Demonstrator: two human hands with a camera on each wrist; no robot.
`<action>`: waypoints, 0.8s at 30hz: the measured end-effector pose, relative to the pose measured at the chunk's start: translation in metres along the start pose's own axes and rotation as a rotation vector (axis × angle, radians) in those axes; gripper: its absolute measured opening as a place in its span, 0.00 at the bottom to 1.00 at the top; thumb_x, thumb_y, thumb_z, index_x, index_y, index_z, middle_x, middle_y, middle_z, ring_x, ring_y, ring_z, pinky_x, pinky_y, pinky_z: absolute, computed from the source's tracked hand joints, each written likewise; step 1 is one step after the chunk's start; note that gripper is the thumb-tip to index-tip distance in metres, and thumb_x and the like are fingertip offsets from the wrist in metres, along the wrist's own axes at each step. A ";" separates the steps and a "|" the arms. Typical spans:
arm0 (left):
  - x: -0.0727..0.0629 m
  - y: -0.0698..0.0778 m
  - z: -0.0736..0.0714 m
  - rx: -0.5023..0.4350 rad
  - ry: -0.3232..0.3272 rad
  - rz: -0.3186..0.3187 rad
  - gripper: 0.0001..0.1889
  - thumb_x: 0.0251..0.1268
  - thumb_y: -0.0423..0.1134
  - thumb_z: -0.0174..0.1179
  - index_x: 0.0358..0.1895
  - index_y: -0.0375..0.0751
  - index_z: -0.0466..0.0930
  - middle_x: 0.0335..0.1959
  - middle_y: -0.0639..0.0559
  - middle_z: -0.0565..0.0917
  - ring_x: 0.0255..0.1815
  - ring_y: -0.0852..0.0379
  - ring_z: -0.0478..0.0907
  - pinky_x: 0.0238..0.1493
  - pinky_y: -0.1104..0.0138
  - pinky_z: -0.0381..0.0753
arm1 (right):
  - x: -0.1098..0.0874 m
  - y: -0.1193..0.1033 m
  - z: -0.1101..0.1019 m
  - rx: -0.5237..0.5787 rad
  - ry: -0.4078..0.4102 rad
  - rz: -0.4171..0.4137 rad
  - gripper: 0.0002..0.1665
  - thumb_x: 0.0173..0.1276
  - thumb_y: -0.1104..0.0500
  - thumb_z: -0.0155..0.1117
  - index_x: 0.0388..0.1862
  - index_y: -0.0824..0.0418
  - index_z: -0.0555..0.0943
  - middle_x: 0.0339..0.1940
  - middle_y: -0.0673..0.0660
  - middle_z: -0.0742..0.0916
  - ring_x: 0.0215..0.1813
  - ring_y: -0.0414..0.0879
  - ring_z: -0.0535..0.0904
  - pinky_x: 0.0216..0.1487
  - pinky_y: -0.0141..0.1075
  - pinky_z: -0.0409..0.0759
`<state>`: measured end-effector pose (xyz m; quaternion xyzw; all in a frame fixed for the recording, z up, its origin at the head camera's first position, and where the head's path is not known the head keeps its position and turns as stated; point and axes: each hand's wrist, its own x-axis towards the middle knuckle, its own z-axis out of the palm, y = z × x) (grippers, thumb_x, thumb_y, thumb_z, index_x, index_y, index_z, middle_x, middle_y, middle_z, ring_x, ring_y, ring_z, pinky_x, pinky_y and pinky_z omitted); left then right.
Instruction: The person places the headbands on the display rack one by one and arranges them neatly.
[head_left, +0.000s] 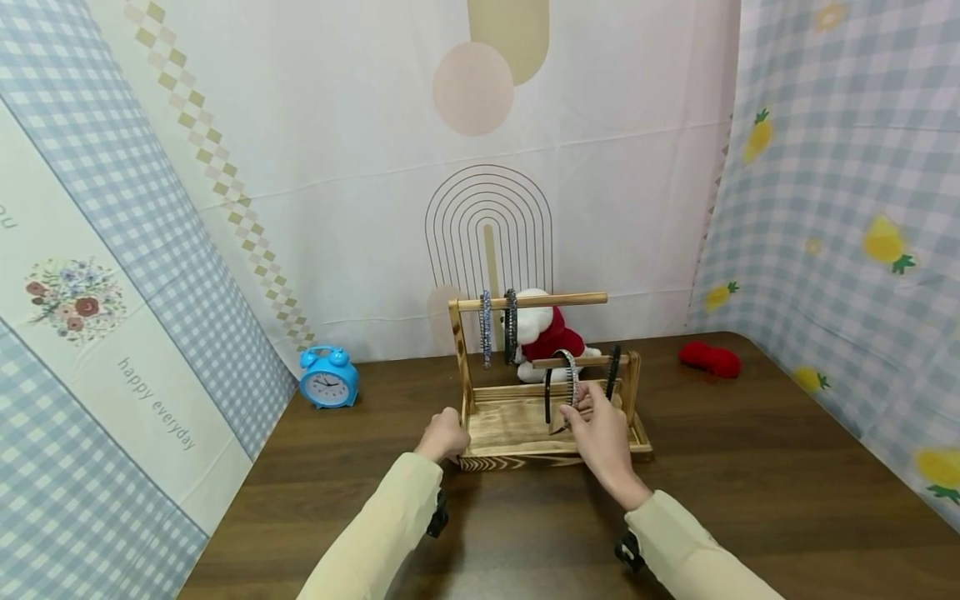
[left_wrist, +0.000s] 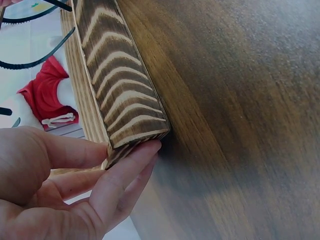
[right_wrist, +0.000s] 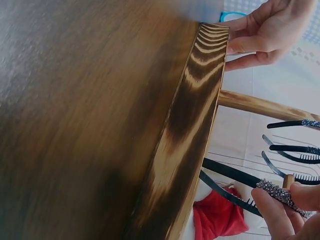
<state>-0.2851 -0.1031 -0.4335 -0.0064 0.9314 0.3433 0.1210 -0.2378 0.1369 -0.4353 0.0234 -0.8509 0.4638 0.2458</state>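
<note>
A wooden headband stand [head_left: 517, 429] with a tray base and two side bars rests on the table. My left hand [head_left: 444, 435] holds the front left corner of its base; the left wrist view shows thumb and fingers [left_wrist: 132, 162] pinching the striped wood. With my right hand [head_left: 604, 435] I pinch a silver rhinestone headband [right_wrist: 274, 190] that hangs over the lower right bar [head_left: 592, 361]. A black headband [head_left: 613, 371] is on the same bar, just right of it. From the upper bar [head_left: 558, 300] hang a silvery-blue headband [head_left: 486, 329] and a dark sparkly headband [head_left: 512, 327].
Behind the stand sits a white plush toy in red clothing [head_left: 557, 337], partly hidden. A blue alarm clock [head_left: 328, 379] stands at the left of the brown table [head_left: 360, 467]. Toward the back right lies a red soft item [head_left: 709, 359]. Patterned cloth hangs around the table.
</note>
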 end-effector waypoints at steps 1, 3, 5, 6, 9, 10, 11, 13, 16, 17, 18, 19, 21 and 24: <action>0.000 0.000 0.000 -0.001 -0.001 0.000 0.20 0.59 0.20 0.47 0.19 0.47 0.54 0.12 0.56 0.53 0.10 0.60 0.56 0.13 0.70 0.58 | 0.000 0.000 0.000 -0.004 0.002 -0.001 0.13 0.66 0.61 0.68 0.39 0.61 0.72 0.32 0.59 0.85 0.32 0.51 0.86 0.25 0.33 0.77; 0.000 0.000 0.000 -0.010 -0.003 -0.001 0.20 0.59 0.20 0.47 0.20 0.48 0.53 0.12 0.56 0.53 0.10 0.60 0.56 0.13 0.69 0.58 | 0.000 0.001 -0.001 -0.010 0.005 -0.001 0.13 0.66 0.61 0.68 0.39 0.61 0.72 0.33 0.60 0.85 0.33 0.52 0.86 0.25 0.34 0.77; -0.001 -0.001 0.000 -0.009 -0.002 0.002 0.20 0.58 0.20 0.47 0.19 0.48 0.53 0.12 0.56 0.53 0.10 0.60 0.57 0.13 0.70 0.58 | 0.000 0.002 -0.001 -0.016 0.006 0.005 0.13 0.66 0.60 0.68 0.40 0.61 0.72 0.34 0.60 0.86 0.34 0.53 0.87 0.26 0.35 0.77; -0.001 -0.001 0.000 -0.007 -0.002 0.000 0.20 0.59 0.20 0.47 0.19 0.48 0.53 0.12 0.56 0.53 0.10 0.60 0.57 0.12 0.70 0.58 | 0.000 0.003 -0.002 -0.019 0.005 0.009 0.13 0.66 0.60 0.68 0.40 0.61 0.72 0.35 0.60 0.86 0.34 0.53 0.87 0.26 0.36 0.78; -0.001 -0.001 0.001 0.001 0.009 0.005 0.21 0.58 0.20 0.48 0.18 0.48 0.53 0.11 0.56 0.52 0.10 0.60 0.56 0.12 0.70 0.59 | 0.001 0.005 -0.002 -0.020 0.005 0.023 0.13 0.66 0.59 0.68 0.41 0.61 0.73 0.36 0.61 0.86 0.35 0.54 0.87 0.28 0.36 0.78; 0.000 -0.002 0.001 0.004 0.012 0.007 0.21 0.57 0.20 0.48 0.18 0.48 0.53 0.11 0.56 0.52 0.10 0.60 0.56 0.12 0.70 0.58 | 0.001 0.006 -0.003 -0.021 0.007 0.026 0.13 0.66 0.60 0.68 0.41 0.61 0.73 0.36 0.61 0.86 0.35 0.53 0.87 0.28 0.36 0.78; 0.000 -0.002 0.001 0.004 0.015 0.006 0.21 0.57 0.19 0.48 0.18 0.48 0.53 0.11 0.56 0.52 0.10 0.60 0.55 0.12 0.70 0.58 | 0.001 0.007 -0.002 -0.022 0.009 0.025 0.13 0.66 0.60 0.68 0.41 0.61 0.73 0.36 0.61 0.86 0.35 0.54 0.87 0.28 0.37 0.78; -0.001 -0.004 0.000 0.007 0.021 0.004 0.21 0.57 0.19 0.49 0.18 0.48 0.53 0.12 0.56 0.51 0.10 0.60 0.54 0.12 0.69 0.59 | 0.001 0.008 -0.002 -0.022 0.015 0.019 0.13 0.65 0.60 0.68 0.41 0.61 0.73 0.36 0.61 0.86 0.35 0.54 0.87 0.29 0.38 0.79; -0.001 -0.004 0.000 0.005 0.025 0.003 0.22 0.57 0.19 0.49 0.18 0.48 0.52 0.11 0.56 0.51 0.10 0.60 0.53 0.12 0.69 0.59 | 0.002 0.010 -0.003 -0.023 0.027 0.009 0.13 0.65 0.61 0.69 0.41 0.61 0.73 0.36 0.61 0.86 0.36 0.54 0.87 0.30 0.40 0.80; -0.001 -0.004 0.000 0.003 0.024 0.001 0.22 0.57 0.19 0.49 0.18 0.48 0.52 0.11 0.56 0.51 0.10 0.60 0.54 0.12 0.69 0.60 | 0.003 0.010 -0.003 -0.022 0.028 0.007 0.13 0.65 0.61 0.69 0.41 0.61 0.73 0.37 0.61 0.86 0.36 0.54 0.87 0.31 0.41 0.81; -0.001 -0.005 0.000 0.001 0.024 -0.002 0.21 0.58 0.19 0.49 0.18 0.48 0.53 0.12 0.56 0.52 0.10 0.60 0.54 0.12 0.68 0.60 | 0.003 0.011 -0.004 -0.019 0.026 0.005 0.13 0.65 0.60 0.68 0.41 0.61 0.73 0.37 0.61 0.86 0.36 0.55 0.87 0.32 0.42 0.81; -0.001 -0.005 0.000 -0.003 0.023 -0.005 0.21 0.58 0.20 0.49 0.19 0.47 0.54 0.12 0.55 0.52 0.10 0.59 0.55 0.12 0.68 0.61 | 0.004 0.011 -0.004 -0.019 0.022 0.005 0.13 0.65 0.60 0.68 0.41 0.61 0.73 0.37 0.61 0.86 0.36 0.55 0.87 0.33 0.43 0.82; 0.000 -0.007 0.000 -0.019 0.023 -0.007 0.16 0.58 0.20 0.49 0.21 0.43 0.60 0.13 0.53 0.57 0.10 0.59 0.58 0.13 0.67 0.66 | 0.004 0.012 -0.004 -0.013 0.009 0.012 0.14 0.65 0.60 0.69 0.42 0.62 0.73 0.38 0.62 0.86 0.38 0.56 0.87 0.36 0.46 0.83; 0.000 -0.013 0.001 -0.075 0.022 0.017 0.06 0.60 0.21 0.50 0.39 0.28 0.75 0.24 0.41 0.76 0.13 0.56 0.68 0.17 0.62 0.77 | 0.004 0.013 -0.004 -0.008 -0.021 0.023 0.16 0.65 0.58 0.69 0.44 0.63 0.73 0.42 0.64 0.86 0.44 0.57 0.87 0.43 0.49 0.84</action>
